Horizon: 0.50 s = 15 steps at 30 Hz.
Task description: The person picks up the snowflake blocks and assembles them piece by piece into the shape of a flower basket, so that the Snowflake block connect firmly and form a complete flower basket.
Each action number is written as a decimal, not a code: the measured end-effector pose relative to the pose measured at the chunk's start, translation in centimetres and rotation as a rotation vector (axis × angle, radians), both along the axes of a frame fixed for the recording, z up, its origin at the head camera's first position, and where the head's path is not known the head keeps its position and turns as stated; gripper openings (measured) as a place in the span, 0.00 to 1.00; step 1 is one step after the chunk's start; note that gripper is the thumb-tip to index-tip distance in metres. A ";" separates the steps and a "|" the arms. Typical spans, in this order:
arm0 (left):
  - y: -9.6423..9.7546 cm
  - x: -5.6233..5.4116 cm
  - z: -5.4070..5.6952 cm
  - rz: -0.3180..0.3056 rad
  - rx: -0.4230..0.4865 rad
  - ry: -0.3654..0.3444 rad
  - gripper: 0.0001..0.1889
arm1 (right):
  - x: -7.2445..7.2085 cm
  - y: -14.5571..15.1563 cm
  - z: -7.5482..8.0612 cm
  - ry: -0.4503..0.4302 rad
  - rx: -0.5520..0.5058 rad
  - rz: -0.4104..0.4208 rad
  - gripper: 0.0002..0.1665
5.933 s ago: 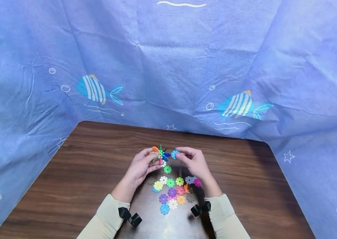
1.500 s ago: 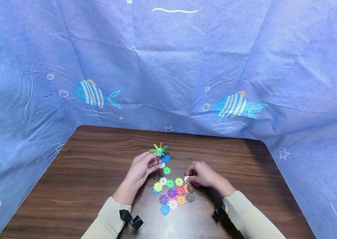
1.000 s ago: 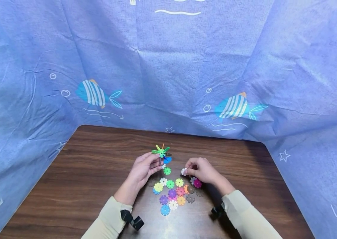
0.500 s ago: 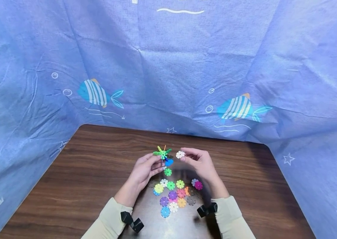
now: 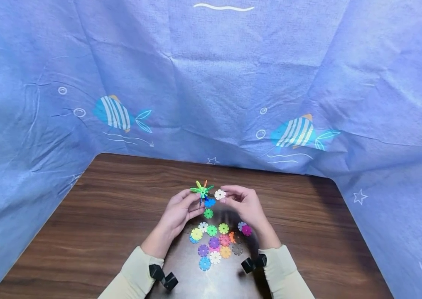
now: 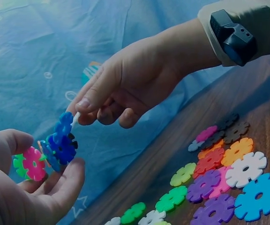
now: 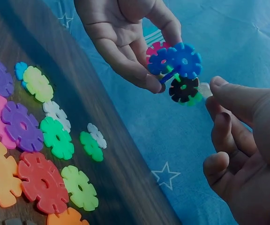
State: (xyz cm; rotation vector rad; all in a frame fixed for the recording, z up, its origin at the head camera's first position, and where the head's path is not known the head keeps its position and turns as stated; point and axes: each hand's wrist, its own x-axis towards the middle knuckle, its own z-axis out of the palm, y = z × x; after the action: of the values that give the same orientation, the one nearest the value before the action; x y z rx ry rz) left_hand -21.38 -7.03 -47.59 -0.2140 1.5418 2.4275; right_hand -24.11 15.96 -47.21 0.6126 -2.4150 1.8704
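My left hand (image 5: 175,214) holds a cluster of interlocking snowflake discs (image 5: 202,190) above the table, gripped by the thumb and fingers. In the head view its green, yellow and orange discs stick upward. The right wrist view shows a blue disc (image 7: 186,60) and a black disc (image 7: 183,90) on it, with a pink disc (image 6: 33,163) visible in the left wrist view. My right hand (image 5: 245,206) pinches a white snowflake disc (image 5: 220,194) between thumb and index finger, close to the cluster's right side. Whether the white disc touches the cluster I cannot tell.
Loose snowflake discs lie on the wooden table (image 5: 121,199) in front of the hands, among them a purple disc (image 5: 214,242), a red disc (image 7: 43,182) and a magenta disc (image 5: 246,230). Some overlap. A blue fish-patterned cloth (image 5: 211,104) hangs behind the table.
My right hand held a light-blue disc earlier; since then it has picked up the white disc from the pile's right side and raised it to the cluster. The cluster has turned in my left hand.
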 end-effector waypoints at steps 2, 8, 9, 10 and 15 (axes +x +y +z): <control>0.0 0.0 -0.1 0.005 -0.010 0.002 0.13 | 0.0 0.0 -0.2 0.000 -0.006 0.008 0.19; 0.0 0.1 -0.1 0.011 -0.031 -0.003 0.14 | -0.1 0.0 -0.4 0.007 0.008 0.039 0.20; 0.0 0.1 0.0 0.013 -0.032 -0.003 0.14 | 0.0 0.0 -0.4 0.009 0.012 0.035 0.20; 0.0 0.2 0.0 0.015 -0.035 0.001 0.14 | 0.0 0.1 -0.4 0.010 0.013 0.031 0.20; 0.1 0.2 0.3 -0.003 -0.040 0.011 0.15 | 0.0 0.2 -0.2 0.009 0.014 0.028 0.20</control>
State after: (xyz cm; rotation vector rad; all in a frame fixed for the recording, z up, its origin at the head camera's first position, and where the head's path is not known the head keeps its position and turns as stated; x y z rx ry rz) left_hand -21.21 -6.94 -47.32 -0.2069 1.5948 2.4015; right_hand -24.13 16.12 -47.39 0.6574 -2.4289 1.8582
